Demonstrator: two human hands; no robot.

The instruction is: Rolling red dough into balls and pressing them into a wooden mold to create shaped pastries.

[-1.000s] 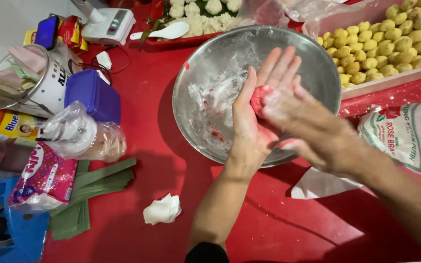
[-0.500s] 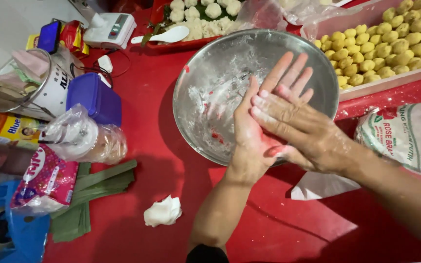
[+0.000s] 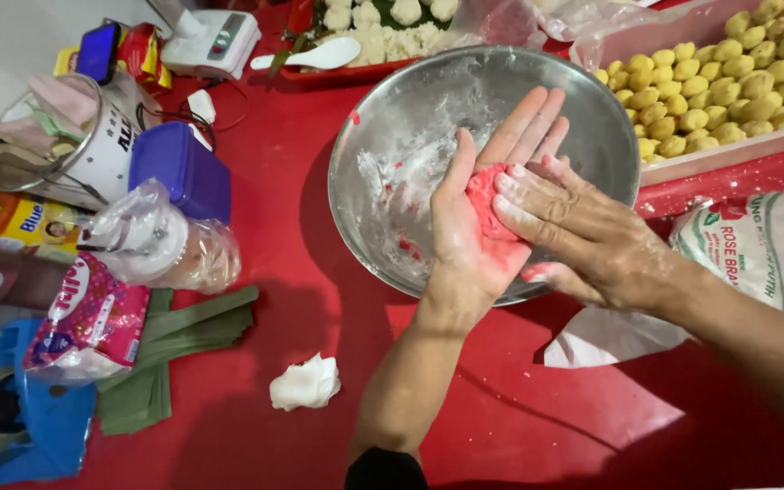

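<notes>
Red table carries everything. Left hand lies palm up, fingers extended, over a floured steel bowl. Red dough lump rests on that palm. Right hand lies flat, fingertips pressing the dough; neither hand is clenched. Beyond the right hand: tray of yellow balls. Nearer the person, left of the forearm: crumpled white tissue, folded green leaves.

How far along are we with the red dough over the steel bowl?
Done: the tray holds many yellow balls, and the steel bowl has only floury smears left. In hand: one piece of red dough lies on the open left hand, pressed by the right hand. Left: this piece is not yet round or set down.
</notes>
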